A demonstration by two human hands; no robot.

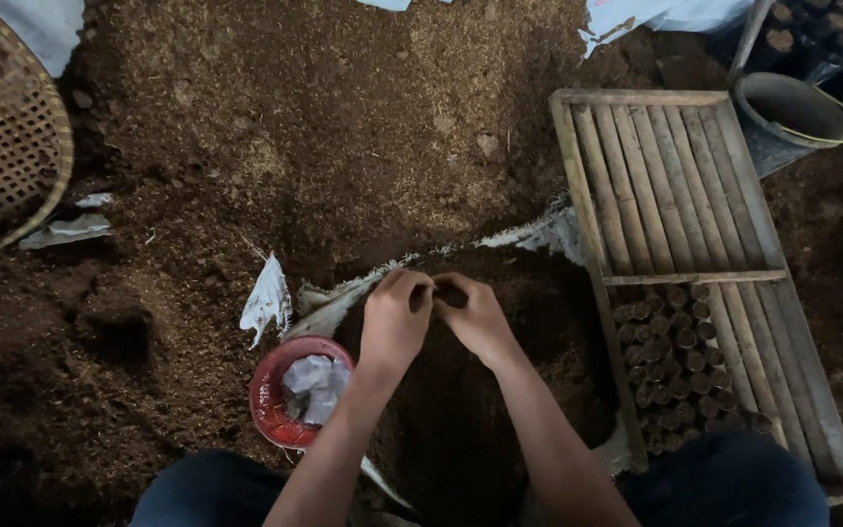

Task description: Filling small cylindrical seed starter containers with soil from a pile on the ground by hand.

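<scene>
Both hands meet over a heap of dark, crumbly soil [461, 390] piled on a frayed white sack [539, 234] on the ground. The left hand [394, 322] and right hand [475, 314] are curled together, fingertips pinching a small dark thing between them; it is too hidden to tell what it is, though it seems a small pot being packed with soil. Judging by this, filling is the step in hand, and the next move calls for a steady pinch. Right of the hands, a slatted wooden tray [680, 176] holds rows of small round soil-filled pots [680, 361]. A red bowl [270, 390] with crumpled plastic sits to the left, a woven basket [12, 137] beyond.
</scene>
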